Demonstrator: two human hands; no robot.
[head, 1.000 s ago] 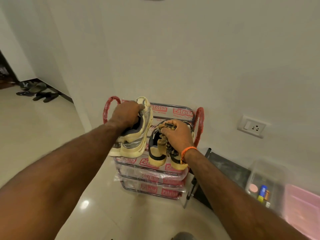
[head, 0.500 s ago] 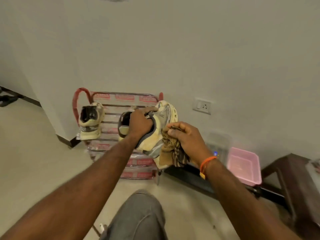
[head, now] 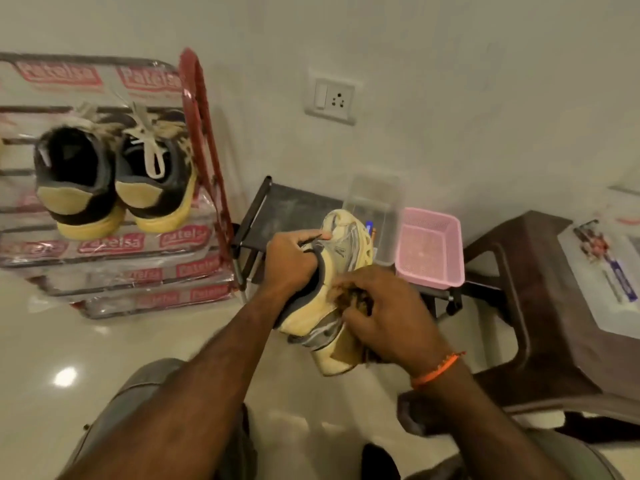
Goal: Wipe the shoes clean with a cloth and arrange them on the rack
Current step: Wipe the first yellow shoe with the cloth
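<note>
Presently left hand [head: 289,263] grips one sneaker [head: 341,237], right hand [head: 388,313] pinches one cloth [head: 353,299] (two shoes [head: 114,174] racked).

You are holding a cream and grey shoe [head: 341,268] and a brown patterned cloth [head: 355,299]; black shoes with yellow soles [head: 114,174] are sitting beside a pink basket [head: 431,251].

A pink basket [head: 429,252] sits below the wall socket [head: 330,98] (switch beside it), a clear container [head: 375,209] just left, a brown stool [head: 540,292] right.
</note>
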